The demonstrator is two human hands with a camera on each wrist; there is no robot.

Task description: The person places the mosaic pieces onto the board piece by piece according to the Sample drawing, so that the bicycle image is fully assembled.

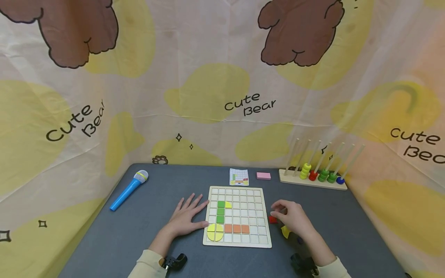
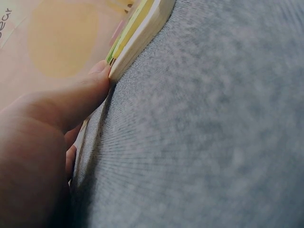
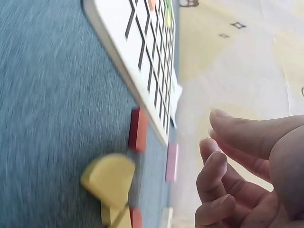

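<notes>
My left hand (image 1: 185, 218) lies spread on the table at the left side of a pale wooden grid board (image 1: 247, 197); its thumb tip touches the board's edge (image 2: 137, 47). Green squares (image 1: 220, 211), a yellow quarter-round piece (image 1: 228, 205), orange squares (image 1: 236, 229) and yellow quarter-rounds forming a circle (image 1: 211, 236) sit on the grid. Right of the board, my right hand (image 1: 296, 219) is raised, fingers loosely bent with thumb apart from them, nothing between them in the right wrist view. Below it are a red block (image 3: 138, 129) and a yellow quarter-round piece (image 3: 110, 178).
Behind the board lie a printed pattern card (image 1: 239, 177) and a pink block (image 1: 263, 176). A bead-counting rack (image 1: 313, 181) with upright rods stands at the back right. A blue toy microphone (image 1: 128, 190) lies at the left. A printed cloth (image 1: 208, 92) hangs behind the table.
</notes>
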